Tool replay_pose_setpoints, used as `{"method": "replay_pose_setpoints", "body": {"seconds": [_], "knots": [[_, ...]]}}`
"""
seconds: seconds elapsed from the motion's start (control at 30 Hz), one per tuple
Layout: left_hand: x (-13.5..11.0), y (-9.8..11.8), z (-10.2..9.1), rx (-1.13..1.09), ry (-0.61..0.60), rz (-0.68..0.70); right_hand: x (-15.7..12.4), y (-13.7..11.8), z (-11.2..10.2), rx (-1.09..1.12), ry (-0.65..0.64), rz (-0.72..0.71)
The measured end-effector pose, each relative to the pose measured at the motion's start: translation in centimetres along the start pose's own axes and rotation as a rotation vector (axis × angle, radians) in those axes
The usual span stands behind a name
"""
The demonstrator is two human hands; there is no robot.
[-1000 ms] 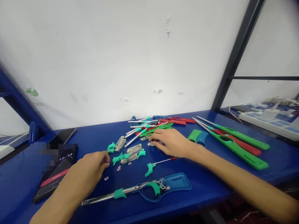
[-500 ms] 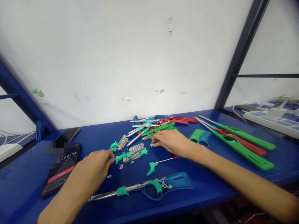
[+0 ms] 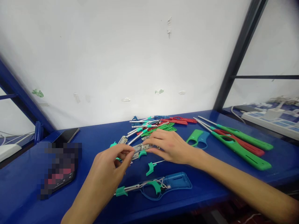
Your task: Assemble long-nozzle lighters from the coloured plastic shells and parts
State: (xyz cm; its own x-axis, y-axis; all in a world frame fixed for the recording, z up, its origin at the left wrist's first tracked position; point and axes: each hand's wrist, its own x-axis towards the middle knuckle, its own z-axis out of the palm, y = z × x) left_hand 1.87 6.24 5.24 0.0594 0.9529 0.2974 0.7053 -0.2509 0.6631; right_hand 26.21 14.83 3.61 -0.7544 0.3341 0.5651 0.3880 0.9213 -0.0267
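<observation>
Over the blue tabletop (image 3: 207, 182), the right hand (image 3: 171, 146) holds a clear tank (image 3: 139, 148) between thumb and fingers, while the left hand (image 3: 111, 166) has its thumb and forefinger drawn narrow at the tank's other end, though whether they grip it I cannot tell. Just below the tank is a green trigger (image 3: 142, 153), and nearer the person lies an open blue shell (image 3: 178, 180) with wires (image 3: 161, 181) inside. Three lighters (image 3: 243, 150) lie to the right, and a phone (image 3: 67, 177) sits left of the left hand.
</observation>
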Motion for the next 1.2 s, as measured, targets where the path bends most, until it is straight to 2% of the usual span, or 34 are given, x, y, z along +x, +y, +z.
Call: {"method": "replay_pose_setpoints", "body": {"seconds": [0.23,0.47,0.73,0.97,1.2], "knots": [[0.1,-0.3,0.6,-0.101,0.088,0.062,0.1,-0.9,-0.1,0.038,0.028,-0.062],[-0.4,0.9,0.5,-0.171,0.151,-0.053,0.1,-0.9,0.1,0.018,0.024,-0.075],[-0.4,1.7,0.6,-0.169,0.172,-0.042,0.1,-0.9,0.1,-0.036,0.052,-0.126],[-0.6,1.5,0.8,-0.221,0.167,-0.080,0.2,-0.9,0.2,-0.040,0.061,-0.136],[-0.3,0.8,0.9,-0.164,0.186,0.005,0.1,-0.9,0.1,-0.052,0.066,-0.146]]}}
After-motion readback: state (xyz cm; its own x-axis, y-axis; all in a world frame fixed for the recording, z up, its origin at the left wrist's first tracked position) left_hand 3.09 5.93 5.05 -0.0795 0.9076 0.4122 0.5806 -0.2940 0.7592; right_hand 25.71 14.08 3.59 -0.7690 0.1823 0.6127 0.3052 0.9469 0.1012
